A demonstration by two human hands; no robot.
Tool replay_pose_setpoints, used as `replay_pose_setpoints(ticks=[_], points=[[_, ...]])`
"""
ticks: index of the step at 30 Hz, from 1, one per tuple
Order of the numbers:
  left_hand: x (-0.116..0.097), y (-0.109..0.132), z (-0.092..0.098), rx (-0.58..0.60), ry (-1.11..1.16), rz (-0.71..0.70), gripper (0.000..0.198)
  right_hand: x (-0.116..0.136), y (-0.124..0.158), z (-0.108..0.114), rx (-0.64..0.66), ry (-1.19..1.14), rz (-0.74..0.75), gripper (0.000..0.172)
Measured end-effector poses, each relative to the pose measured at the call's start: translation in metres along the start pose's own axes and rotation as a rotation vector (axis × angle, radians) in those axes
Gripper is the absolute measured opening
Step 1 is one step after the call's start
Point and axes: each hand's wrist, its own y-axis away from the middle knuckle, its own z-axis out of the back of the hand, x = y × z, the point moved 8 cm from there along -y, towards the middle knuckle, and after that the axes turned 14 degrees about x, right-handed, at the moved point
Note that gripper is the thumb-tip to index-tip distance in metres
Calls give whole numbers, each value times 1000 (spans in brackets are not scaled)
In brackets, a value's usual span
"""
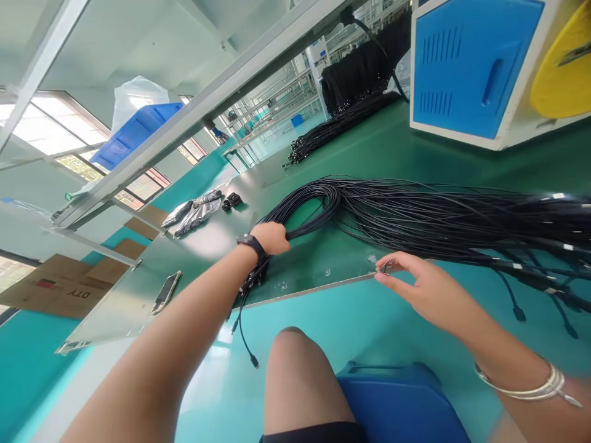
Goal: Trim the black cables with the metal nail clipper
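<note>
From the head camera, tilted hard over, here's the picture: the person's hands are well apart across the green desk [466, 163]. The left hand [270, 239], a black band at its wrist, is clamped around a looped bunch of thin black cables [392, 215], and a few plug ends [253, 363] dangle below the fist. Over to the right, the right hand [427, 289], bangle on the wrist, has its fingertips [383, 271] around a small silvery piece [385, 266] at the edge of a smooth grey sheet [124, 301]. Too small to say whether it's actually gripped!

As things stand, that one bunch is gathered up in the left fist, while the long run of cables fans out across the desk to the far right, loose and unbundled. Further up the desk, a second black cable bundle [341, 126] lies in a tidier line, with a dark hanging mass [364, 71] behind it.

On the grey sheet there's a phone [166, 292], two shiny plastic packets [191, 215] and a small cluster of black parts [233, 200]. A blue-panelled cabinet [462, 67] and a yellow spool [566, 67] stand at the top right, a blue crate [136, 135] sits up on the overhead shelf frame [184, 123], and the person's knee [295, 381] pokes in at the bottom beside a blue seat [397, 406].
</note>
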Motion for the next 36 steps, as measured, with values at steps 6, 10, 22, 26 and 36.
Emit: replay_pose_setpoints(ticks=[6,10,22,26,36], points=[[-10,32,60,7,197,-123,17,-1,1,-1,-21,14,2,30],[-38,36,40,36,409,-188,34,0,2,-2,-25,6,25,31],[-64,42,-72,-59,840,-308,45,-12,10,-30,348,-351,-26,31],[-49,46,-67,-75,794,-326,38,-13,9,-45,391,-488,-15,33],[-46,87,-53,-419,583,-245,22,3,15,-106,465,-722,30,33]])
